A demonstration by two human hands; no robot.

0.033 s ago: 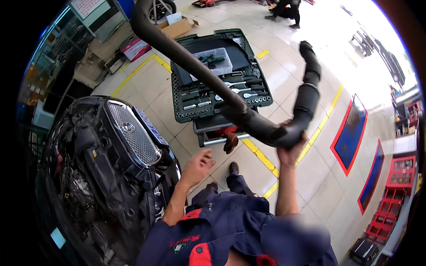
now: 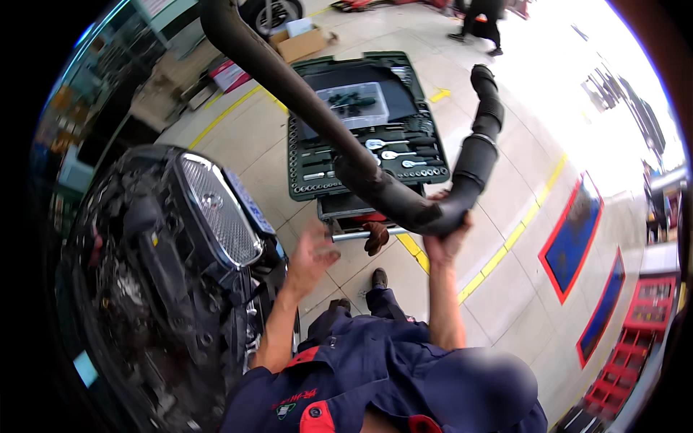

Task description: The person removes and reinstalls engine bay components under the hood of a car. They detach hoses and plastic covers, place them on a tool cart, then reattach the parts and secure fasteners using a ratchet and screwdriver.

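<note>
My right hand (image 2: pixel 447 242) grips a large dark pipe (image 2: pixel 292 86) at its bend. One long arm rises to the upper left; the other, with banded black sections (image 2: pixel 473 169), turns up at the right. My left hand (image 2: pixel 312 254) is off the pipe, slightly blurred, fingers loosely curved and apart. Just right of it, a brown glove-like item (image 2: pixel 375 238) hangs on the metal handle (image 2: pixel 349 236) of a cart. On the cart behind the pipe lies an open green socket set (image 2: pixel 299 184) with ratchets and a clear plastic box (image 2: pixel 379 112).
A car front (image 2: pixel 144 274) with exposed engine bay and chrome grille stands close left. Behind are a cardboard box (image 2: pixel 299 47), a wheel (image 2: pixel 271 14) and a dark-clothed person (image 2: pixel 480 22). Yellow floor lines (image 2: pixel 520 234), red-edged blue panels (image 2: pixel 567 242) and red racks (image 2: pixel 621 361) are right.
The pipe and my right hand have shifted left in the view. My left hand has moved a little up and left, still apart from the pipe.
</note>
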